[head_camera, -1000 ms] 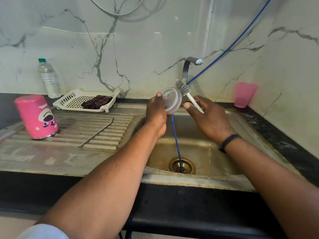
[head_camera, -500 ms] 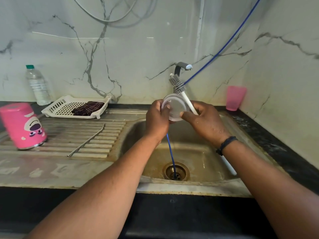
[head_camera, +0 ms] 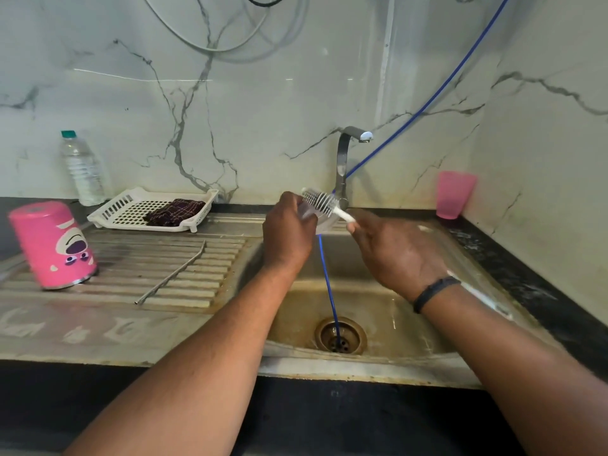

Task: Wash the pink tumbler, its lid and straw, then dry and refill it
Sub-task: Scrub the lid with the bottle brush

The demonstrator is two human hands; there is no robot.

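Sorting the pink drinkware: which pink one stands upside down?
The printed pink tumbler on the left drainboard, base up; the plain pink cup stands upright.

Two bare forearms are seen entering from the bottom edge, no sleeves visible on either. A thin black band, smooth and unmarked, is worn on the right wrist, just below the right hand. No ring or watch face can be made out on it. Left hand and left wrist are bare. Relative to the band, the left forearm is seen to its left.
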